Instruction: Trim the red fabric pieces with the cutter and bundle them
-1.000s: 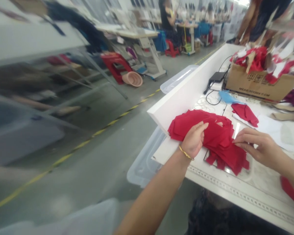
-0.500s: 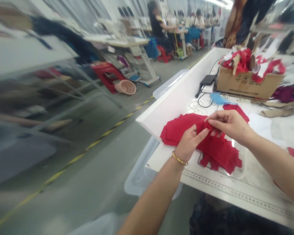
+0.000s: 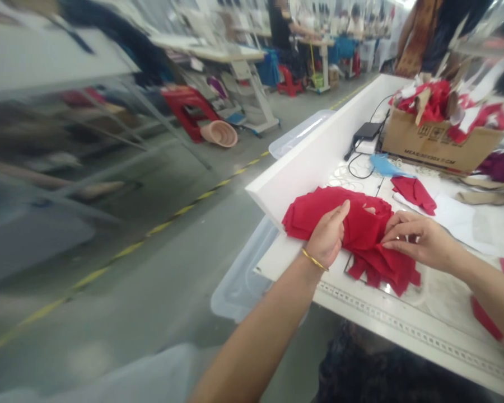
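A fanned stack of red fabric pieces point(image 3: 319, 210) lies at the left corner of the white worktable point(image 3: 403, 324). My left hand point(image 3: 330, 238), with a gold bangle at the wrist, grips the stack from the near side, thumb on top. My right hand point(image 3: 418, 240) rests on the right part of the stack, its fingers pinching the edge of a red piece. More red pieces spread toward the table's front edge under both hands.
A cardboard box point(image 3: 441, 143) of red and white scraps stands at the back of the table, with a black adapter point(image 3: 366, 131) and cable, a blue scrap point(image 3: 384, 166) and another red piece point(image 3: 414, 192). Clear plastic bins point(image 3: 241, 280) sit beside the table. People work at far tables.
My right hand was raised at the top of the stack half a second ago; it has come back down and to the right onto the red pieces. My left hand keeps its grip.
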Action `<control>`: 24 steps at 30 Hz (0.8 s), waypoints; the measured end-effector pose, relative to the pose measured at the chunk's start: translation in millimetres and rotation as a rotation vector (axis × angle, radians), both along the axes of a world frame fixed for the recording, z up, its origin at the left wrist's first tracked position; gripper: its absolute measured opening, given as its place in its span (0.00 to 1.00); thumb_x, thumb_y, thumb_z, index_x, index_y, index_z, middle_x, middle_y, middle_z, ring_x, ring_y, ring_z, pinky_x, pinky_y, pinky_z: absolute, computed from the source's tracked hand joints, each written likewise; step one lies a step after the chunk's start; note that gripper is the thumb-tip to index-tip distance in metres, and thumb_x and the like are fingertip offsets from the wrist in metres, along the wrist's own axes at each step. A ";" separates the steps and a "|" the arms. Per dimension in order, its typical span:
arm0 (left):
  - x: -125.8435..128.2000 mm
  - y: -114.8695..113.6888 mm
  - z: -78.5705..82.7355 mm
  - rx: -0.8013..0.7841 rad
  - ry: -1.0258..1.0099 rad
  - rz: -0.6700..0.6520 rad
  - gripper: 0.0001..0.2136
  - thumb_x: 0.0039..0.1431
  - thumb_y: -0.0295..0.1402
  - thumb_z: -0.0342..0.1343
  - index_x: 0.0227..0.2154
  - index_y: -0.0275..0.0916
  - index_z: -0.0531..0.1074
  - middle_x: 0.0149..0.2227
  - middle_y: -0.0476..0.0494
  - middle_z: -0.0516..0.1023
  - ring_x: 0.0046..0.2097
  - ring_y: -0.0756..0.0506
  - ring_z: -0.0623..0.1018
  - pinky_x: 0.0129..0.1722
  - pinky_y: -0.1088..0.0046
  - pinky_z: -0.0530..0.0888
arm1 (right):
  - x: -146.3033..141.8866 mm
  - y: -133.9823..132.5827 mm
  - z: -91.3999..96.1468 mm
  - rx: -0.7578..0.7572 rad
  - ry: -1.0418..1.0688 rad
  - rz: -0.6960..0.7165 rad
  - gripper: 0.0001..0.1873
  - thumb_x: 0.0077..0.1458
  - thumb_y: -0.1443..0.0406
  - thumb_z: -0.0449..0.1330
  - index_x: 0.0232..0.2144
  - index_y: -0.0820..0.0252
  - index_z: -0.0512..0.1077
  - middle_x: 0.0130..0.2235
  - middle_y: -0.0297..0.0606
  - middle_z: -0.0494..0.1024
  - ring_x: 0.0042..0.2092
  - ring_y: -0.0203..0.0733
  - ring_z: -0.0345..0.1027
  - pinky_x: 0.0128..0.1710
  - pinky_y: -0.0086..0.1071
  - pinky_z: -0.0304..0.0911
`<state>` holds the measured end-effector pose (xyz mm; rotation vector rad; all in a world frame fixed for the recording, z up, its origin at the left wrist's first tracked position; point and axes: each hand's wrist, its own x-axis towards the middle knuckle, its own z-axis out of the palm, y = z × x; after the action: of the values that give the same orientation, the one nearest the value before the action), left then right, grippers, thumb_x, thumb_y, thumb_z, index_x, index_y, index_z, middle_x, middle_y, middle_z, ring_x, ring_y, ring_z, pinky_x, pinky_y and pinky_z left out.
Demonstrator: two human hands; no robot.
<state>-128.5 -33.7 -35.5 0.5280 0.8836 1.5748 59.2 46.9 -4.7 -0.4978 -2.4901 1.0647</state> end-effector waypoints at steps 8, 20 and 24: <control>-3.5 -2.3 -0.4 -0.013 -0.028 0.043 0.11 0.46 0.37 0.65 0.30 0.37 0.76 0.33 0.45 0.79 0.49 0.41 0.77 0.51 0.66 0.73 | -54.5 7.7 24.2 -0.202 -0.007 -0.198 0.07 0.55 0.65 0.63 0.26 0.63 0.77 0.22 0.33 0.74 0.24 0.31 0.63 0.24 0.26 0.58; 0.6 2.1 -3.5 0.051 0.013 0.022 0.17 0.42 0.37 0.71 0.34 0.34 0.78 0.38 0.38 0.81 0.52 0.36 0.77 0.56 0.58 0.71 | -19.2 5.1 13.7 -0.231 0.049 -0.215 0.19 0.50 0.52 0.66 0.36 0.62 0.77 0.31 0.39 0.78 0.26 0.33 0.65 0.24 0.28 0.60; -0.8 3.0 -3.4 0.006 -0.044 0.048 0.17 0.52 0.44 0.66 0.35 0.32 0.79 0.40 0.36 0.81 0.54 0.36 0.76 0.59 0.58 0.70 | 2.9 3.8 4.0 0.055 -0.104 -0.056 0.11 0.47 0.58 0.69 0.31 0.58 0.78 0.33 0.38 0.76 0.31 0.36 0.65 0.30 0.30 0.63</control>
<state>-129.3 -30.6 -38.9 0.4775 0.8637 1.6274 62.1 50.7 -0.7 -0.6176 -2.5718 0.9699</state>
